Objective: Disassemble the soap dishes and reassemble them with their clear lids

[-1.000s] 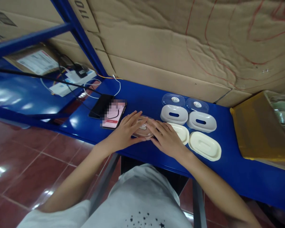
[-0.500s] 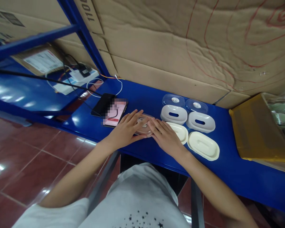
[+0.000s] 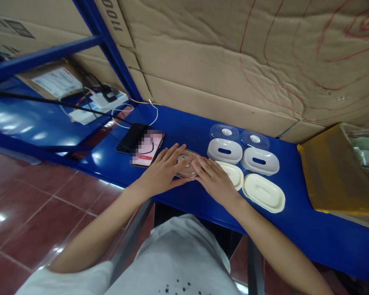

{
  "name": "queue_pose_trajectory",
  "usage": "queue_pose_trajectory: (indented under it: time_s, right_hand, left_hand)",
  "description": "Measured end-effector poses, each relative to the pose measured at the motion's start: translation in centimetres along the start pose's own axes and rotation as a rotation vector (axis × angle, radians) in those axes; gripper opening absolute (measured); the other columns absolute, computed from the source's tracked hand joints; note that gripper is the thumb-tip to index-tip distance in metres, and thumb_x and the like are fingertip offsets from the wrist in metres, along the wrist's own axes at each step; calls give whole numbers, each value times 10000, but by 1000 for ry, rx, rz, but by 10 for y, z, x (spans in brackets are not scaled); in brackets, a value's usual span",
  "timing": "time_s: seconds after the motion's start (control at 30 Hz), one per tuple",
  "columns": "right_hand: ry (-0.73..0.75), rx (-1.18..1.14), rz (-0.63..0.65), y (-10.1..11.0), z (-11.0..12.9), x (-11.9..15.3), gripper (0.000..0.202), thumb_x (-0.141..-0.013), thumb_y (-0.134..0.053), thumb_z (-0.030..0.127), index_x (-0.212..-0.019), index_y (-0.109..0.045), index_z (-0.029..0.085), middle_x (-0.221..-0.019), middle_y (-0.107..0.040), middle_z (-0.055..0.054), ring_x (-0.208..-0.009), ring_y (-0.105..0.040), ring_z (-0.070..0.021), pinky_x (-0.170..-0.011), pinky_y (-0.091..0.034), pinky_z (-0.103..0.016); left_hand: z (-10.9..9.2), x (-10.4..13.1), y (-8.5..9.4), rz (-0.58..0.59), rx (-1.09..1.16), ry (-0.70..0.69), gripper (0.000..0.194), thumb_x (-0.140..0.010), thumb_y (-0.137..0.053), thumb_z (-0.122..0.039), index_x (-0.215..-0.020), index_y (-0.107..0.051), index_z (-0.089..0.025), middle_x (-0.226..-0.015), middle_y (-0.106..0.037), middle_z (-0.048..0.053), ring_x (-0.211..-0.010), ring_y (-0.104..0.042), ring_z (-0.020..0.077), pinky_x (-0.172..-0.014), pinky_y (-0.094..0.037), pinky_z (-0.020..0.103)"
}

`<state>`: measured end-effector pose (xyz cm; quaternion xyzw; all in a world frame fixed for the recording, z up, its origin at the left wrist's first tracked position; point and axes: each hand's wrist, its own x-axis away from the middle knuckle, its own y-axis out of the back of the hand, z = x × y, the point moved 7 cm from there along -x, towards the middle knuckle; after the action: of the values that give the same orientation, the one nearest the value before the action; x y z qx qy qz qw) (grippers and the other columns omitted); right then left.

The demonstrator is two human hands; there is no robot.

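Centrally, in the head view, a clear-lidded oval container [image 3: 189, 172] is seen on the blue table [image 3: 298, 217], covered by the left hand [image 3: 160, 172] and the right hand [image 3: 214, 178]. Fingers of both are spread over its lid and rim; whether it is gripped cannot be told. To its right, cream trays [image 3: 263, 192], white slotted pieces [image 3: 260, 161] and clear lids [image 3: 254, 140] are laid in pairs.

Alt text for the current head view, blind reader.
Left hand and right hand spread over a clear-topped oval container on a blue shelf. Right of them lie two clear lids, two slotted white oval pieces and two cream oval trays; left, a lit phone.
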<state>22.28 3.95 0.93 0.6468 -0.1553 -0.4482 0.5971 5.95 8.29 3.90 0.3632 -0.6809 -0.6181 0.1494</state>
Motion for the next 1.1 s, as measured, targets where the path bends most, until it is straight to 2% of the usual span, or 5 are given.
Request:
queue_pose_trajectory:
  time_s: [0.37,0.57,0.7,0.87,1.1]
  right_hand:
    - [-21,-3,27,11,-5,-4,572,-1135,-474,251,-1694,-398,156,-1683,-520,-182,-1539,-540,-306,-1272,-457,-535]
    - [-220,11,-76,55,-68,4,534,-1134,-495,363,-1648,-492,217,-1621,-598,-162,-1514,-559,-334,-1251,-437,-584]
    - [-363,74,4,54,-111,20,683,-1086,-576,547,-1660,-461,196,-1730,-433,-229,-1602,-424,-426,-1270,-329,-708]
    - [-417,33,71,43,-130,29,709,-1079,-562,590,-1656,-447,195,-1695,-477,-245,-1578,-464,-400,-1265,-295,-717]
    - [-434,-40,-76,64,-125,23,659,-1032,-625,642,-1560,-562,254,-1559,-628,-179,-1478,-569,-391,-1201,-378,-653]
  left_hand:
    - [5,-3,-9,-22,-45,-7,705,-1050,-628,-611,-1655,-497,-276,-1770,-364,190,-1647,-330,442,-1282,-354,672]
    - [19,-37,-5,-78,-76,77,632,-1037,-662,-456,-1611,-534,-224,-1750,-378,234,-1631,-337,483,-1285,-194,788]
    - [-13,-59,-1,-97,-63,-47,490,-1066,-568,-319,-1550,-586,-242,-1695,-481,186,-1594,-423,423,-1303,-230,726]
    - [-73,-57,-25,31,44,-278,607,-1070,-624,-533,-1585,-543,-221,-1606,-565,204,-1468,-566,399,-1236,-410,599]
    - [-76,-30,-39,75,132,-144,634,-1084,-630,-432,-1655,-422,-252,-1665,-513,163,-1506,-522,362,-1191,-475,537]
